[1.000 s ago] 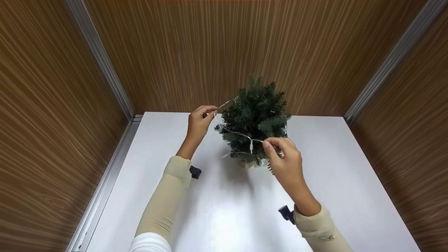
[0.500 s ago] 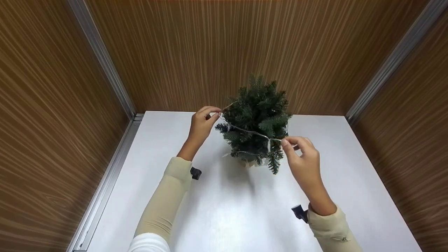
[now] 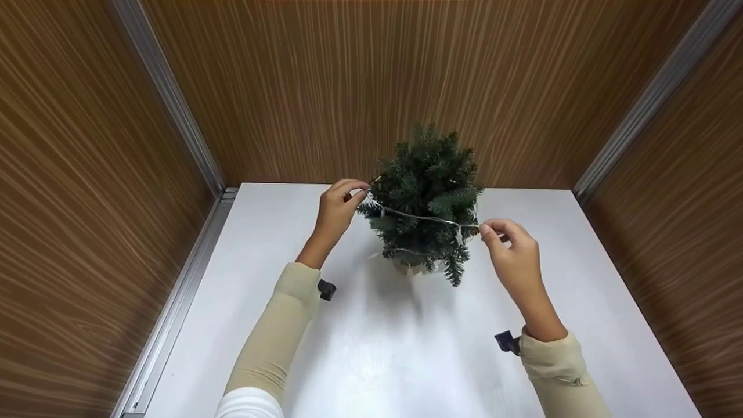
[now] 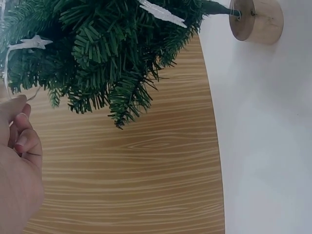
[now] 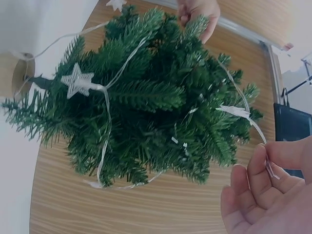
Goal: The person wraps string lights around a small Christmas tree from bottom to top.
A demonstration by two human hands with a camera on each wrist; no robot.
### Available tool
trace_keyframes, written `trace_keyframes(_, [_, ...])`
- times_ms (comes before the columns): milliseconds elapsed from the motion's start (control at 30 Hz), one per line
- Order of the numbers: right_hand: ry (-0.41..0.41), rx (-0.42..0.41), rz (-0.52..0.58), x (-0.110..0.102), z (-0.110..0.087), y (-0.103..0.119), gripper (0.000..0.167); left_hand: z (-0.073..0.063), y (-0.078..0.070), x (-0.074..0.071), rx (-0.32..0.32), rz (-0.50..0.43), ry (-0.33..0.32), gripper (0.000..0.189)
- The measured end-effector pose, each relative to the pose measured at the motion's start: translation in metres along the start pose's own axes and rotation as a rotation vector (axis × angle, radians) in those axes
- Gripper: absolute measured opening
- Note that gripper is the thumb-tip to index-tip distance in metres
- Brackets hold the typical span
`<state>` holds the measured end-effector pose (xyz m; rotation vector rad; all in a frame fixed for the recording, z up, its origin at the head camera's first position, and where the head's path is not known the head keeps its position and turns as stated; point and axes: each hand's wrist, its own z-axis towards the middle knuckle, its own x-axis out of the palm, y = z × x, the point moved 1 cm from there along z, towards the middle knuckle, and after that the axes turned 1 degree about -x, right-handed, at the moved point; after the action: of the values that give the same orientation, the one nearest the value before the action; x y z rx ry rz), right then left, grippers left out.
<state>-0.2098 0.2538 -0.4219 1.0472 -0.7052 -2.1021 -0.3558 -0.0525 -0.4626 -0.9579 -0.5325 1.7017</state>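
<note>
A small artificial Christmas tree stands on a round wooden base. Around it runs a clear-wired string of star lights, with one star low on the branches and another higher up. At the tree's left side my left hand pinches the wire between thumb and fingertips. My right hand, just off the tree's right side, pinches the wire too, and a short wire end sticks out past its thumb in the right wrist view. The string's far side is hidden behind the branches.
The tree is on a white table. Wood-grain panels close in the back and both sides, with metal rails at the corners. Each forearm carries a small black camera.
My right hand has moved right and slightly up, drawing the wire across the tree's front. My left hand has shifted slightly right, closer to the branches.
</note>
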Motion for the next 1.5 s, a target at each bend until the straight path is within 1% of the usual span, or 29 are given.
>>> trace_keyframes(100, [0.013, 0.013, -0.025, 0.002, 0.005, -0.003, 0.017, -0.002, 0.0, 0.001, 0.003, 0.006, 0.002, 0.014])
trace_keyframes(233, [0.022, 0.021, -0.02, 0.004, 0.013, -0.006, 0.018, -0.003, 0.001, 0.002, 0.009, 0.007, 0.001, 0.014])
trace_keyframes(400, [0.025, 0.033, -0.028, 0.006, 0.024, -0.011, 0.018, -0.005, 0.002, 0.004, -0.003, -0.02, 0.001, 0.016])
trace_keyframes(500, [0.033, 0.046, -0.038, 0.007, 0.029, -0.014, 0.019, -0.007, 0.003, 0.005, -0.01, -0.021, 0.004, 0.017])
trace_keyframes(667, [0.053, 0.072, -0.054, 0.011, 0.032, -0.021, 0.021, -0.008, 0.003, 0.006, -0.011, -0.011, 0.003, 0.018])
trace_keyframes(967, [0.1, 0.111, -0.075, 0.017, 0.031, -0.027, 0.024, -0.008, 0.004, 0.007, -0.019, -0.025, 0.004, 0.019])
trace_keyframes(1100, [0.086, 0.1, -0.09, 0.019, 0.031, -0.029, 0.022, -0.008, 0.004, 0.006, -0.036, -0.021, 0.009, 0.019])
trace_keyframes(1267, [0.056, 0.054, -0.104, 0.02, 0.032, -0.027, 0.02, -0.009, 0.005, 0.007, -0.047, -0.023, 0.005, 0.019])
trace_keyframes(1500, [-0.011, 0.02, -0.146, 0.023, 0.032, -0.024, 0.016, -0.009, 0.005, 0.008, -0.063, -0.043, -0.009, 0.018])
